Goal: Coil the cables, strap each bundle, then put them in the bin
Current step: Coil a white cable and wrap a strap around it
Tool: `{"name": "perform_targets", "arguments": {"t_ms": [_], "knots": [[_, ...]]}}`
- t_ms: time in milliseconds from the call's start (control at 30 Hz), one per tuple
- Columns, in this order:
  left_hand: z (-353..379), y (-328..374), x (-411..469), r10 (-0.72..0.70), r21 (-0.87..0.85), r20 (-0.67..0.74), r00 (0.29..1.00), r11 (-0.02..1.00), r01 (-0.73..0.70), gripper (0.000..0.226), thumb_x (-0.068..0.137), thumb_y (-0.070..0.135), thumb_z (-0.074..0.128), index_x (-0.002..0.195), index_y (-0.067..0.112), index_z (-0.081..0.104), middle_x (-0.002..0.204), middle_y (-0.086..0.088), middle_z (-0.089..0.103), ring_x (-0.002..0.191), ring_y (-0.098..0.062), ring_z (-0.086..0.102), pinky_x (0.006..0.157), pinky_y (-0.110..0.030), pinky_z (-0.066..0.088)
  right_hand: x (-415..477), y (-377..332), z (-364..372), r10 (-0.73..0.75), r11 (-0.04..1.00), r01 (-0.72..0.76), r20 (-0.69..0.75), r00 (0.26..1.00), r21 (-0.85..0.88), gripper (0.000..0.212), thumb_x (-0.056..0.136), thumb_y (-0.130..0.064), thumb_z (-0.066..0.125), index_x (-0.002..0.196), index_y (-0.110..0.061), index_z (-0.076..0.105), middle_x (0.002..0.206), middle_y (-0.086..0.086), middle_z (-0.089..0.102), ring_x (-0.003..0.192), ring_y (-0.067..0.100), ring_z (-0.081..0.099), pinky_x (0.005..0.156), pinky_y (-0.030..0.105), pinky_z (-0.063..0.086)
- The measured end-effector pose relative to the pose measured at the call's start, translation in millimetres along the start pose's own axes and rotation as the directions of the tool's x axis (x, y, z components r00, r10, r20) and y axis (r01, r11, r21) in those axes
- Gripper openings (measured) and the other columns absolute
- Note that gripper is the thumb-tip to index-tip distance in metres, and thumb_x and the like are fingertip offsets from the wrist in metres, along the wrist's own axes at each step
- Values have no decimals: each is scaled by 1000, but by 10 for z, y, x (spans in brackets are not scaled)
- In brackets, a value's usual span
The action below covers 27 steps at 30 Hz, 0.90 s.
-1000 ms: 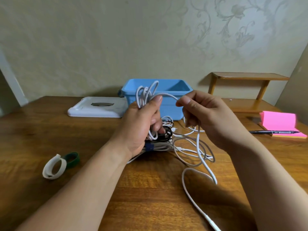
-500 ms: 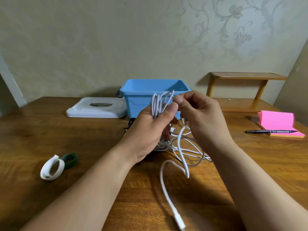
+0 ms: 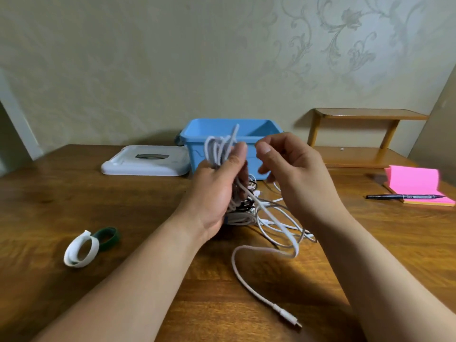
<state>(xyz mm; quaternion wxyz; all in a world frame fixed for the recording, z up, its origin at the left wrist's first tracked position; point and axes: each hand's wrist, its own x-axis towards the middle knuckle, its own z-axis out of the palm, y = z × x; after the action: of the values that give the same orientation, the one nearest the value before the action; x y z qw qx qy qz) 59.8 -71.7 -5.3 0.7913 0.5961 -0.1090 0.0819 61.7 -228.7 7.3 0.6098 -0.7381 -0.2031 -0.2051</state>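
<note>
Gripping white cable loops (image 3: 219, 150) so they cannot unravel, the left hand (image 3: 214, 193) sits beside the right hand (image 3: 296, 176) at 3 o'clock — loosely curled, apparently empty.

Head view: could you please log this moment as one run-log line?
step: coiling | left grip holds coiled white cable | right grip beside it, nothing visibly held | cable tail on brown wooden table | unstrapped

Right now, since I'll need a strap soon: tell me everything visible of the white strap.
The white strap is a flat, fabric-looking band curled into a loop, one end poking out on top. It lies on the wooden table, at the left, held by nothing, beside the green strap, which it partly hides.
</note>
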Motion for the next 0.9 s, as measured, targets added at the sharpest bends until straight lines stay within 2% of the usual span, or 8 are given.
{"name": "perform_targets", "arguments": {"t_ms": [167, 300, 367, 500, 667, 733, 833, 900], "knots": [[-134, 76, 117, 149, 125, -323, 935, 986, -114, 18, 111, 22, 56, 106, 23, 73, 60, 1, 59, 52, -17, 55, 53, -30, 46, -76, -174, -88, 151, 984, -179, 454, 878, 20, 72, 101, -73, 44, 95, -5, 70, 82, 19, 73, 68, 28, 62, 64, 38, 44], [-189, 101, 140, 253, 223, -352, 901, 958, -182, 33, 109, 3, 44, 117, 26, 67, 95, -1, 76, 58, -15, 61, 54, -28, 52, -63, -209, -118, 109, 977, -199, 633, 766, 72, 30, 98, -42, 67, 91, -14, 74, 82, 15, 74, 65, 22, 59, 62, 33, 41], [-190, 113, 137, 293, 324, -306, 906, 927, -190, 36, 107, -2, 47, 110, 28, 67, 106, 4, 75, 58, -9, 60, 57, -25, 53, -39, -205, -145, 81, 972, -197, 607, 791, 128, 19, 98, -27, 70, 93, -9, 75, 78, 14, 71, 60, 18, 56, 55, 25, 40], [-156, 65, 79, 223, 413, -10, 975, 889, -199, 10, 106, 12, 65, 102, 20, 69, 76, 12, 66, 58, 1, 52, 60, -18, 45, 15, -154, -161, 146, 967, -205, 329, 933, 150, 27, 105, -22, 61, 96, -1, 73, 69, 12, 64, 53, 18, 47, 48, 24, 35], [-206, 104, 21, 179, 374, 165, 970, 899, -229, 26, 98, 36, 68, 105, 11, 70, 76, -10, 56, 58, -13, 48, 56, -28, 41, 71, -53, -168, 176, 980, -183, 84, 981, 73, 32, 107, -34, 62, 87, -14, 77, 64, 4, 59, 54, 15, 43, 48, 24, 34], [-195, 104, 4, 145, 455, 284, 948, 850, -266, 33, 92, 42, 74, 112, 16, 71, 89, -5, 69, 77, -16, 66, 73, -40, 56, 70, -29, -161, 161, 985, -165, 70, 984, 48, 30, 103, -33, 68, 85, -11, 76, 61, -2, 56, 52, 12, 42, 48, 24, 35], [-147, 70, -25, -10, 484, 365, 931, 856, -180, 50, 87, 49, 84, 131, 31, 68, 120, 11, 76, 119, -8, 69, 108, -45, 53, 50, -40, -145, 112, 993, -113, 53, 992, 17, 24, 99, -33, 72, 87, -13, 77, 65, -9, 66, 54, 10, 49, 52, 22, 42], [-124, 76, -36, -64, 447, 379, 923, 886, -121, 40, 92, 40, 84, 130, 33, 71, 116, 10, 78, 113, -8, 72, 105, -42, 55, 36, -44, -137, 90, 996, -90, 52, 995, 0, 22, 99, -35, 72, 93, -16, 82, 77, -4, 76, 62, 7, 59, 58, 22, 48]]}}
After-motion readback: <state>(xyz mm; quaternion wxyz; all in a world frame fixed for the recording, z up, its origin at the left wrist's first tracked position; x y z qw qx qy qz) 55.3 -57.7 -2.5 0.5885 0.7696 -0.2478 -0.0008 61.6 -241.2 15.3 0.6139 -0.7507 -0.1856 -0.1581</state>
